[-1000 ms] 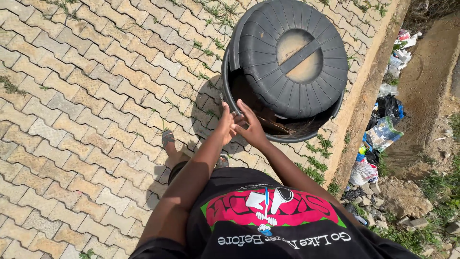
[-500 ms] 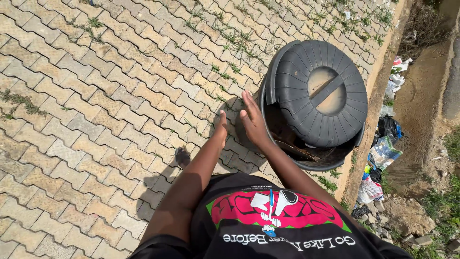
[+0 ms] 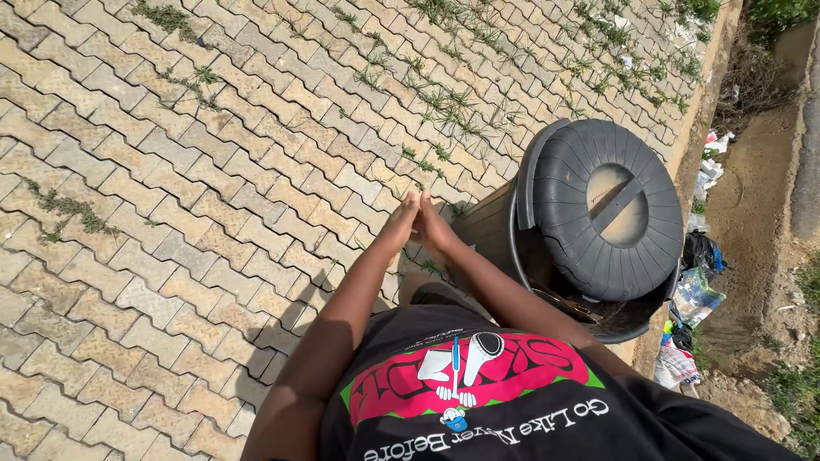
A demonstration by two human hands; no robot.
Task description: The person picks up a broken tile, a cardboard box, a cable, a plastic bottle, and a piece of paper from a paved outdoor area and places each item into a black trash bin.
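Beside the black bin (image 3: 547,282), over the interlocking paving (image 3: 171,256), the person's two hands meet palm to palm in front of the chest. Left hand (image 3: 398,224) and right hand (image 3: 437,227) press together with the fingertips pointing away from the body, and nothing shows between them; whether some small thing is pinched in there cannot be told from this angle. Neither hand touches the bin, which stands just to the right of them, near the edge of the paving. Its round ribbed lid (image 3: 608,209) rests tilted across the mouth, pushed toward the far side, so a crescent of the dark inside is open on the near side, where some debris lies against the inner wall. Judging by that, the lid is set on the bin but not seated square, and the closing is only partly done; the hands are free of it and appear to be rubbing or brushing against each other. Grass tufts (image 3: 444,102) grow from the joints between the pavers. Past the kerb on the right, scattered litter (image 3: 696,282) of bags and wrappers lies on bare earth. A black shirt (image 3: 512,410) with a red and green print fills the bottom of the view.
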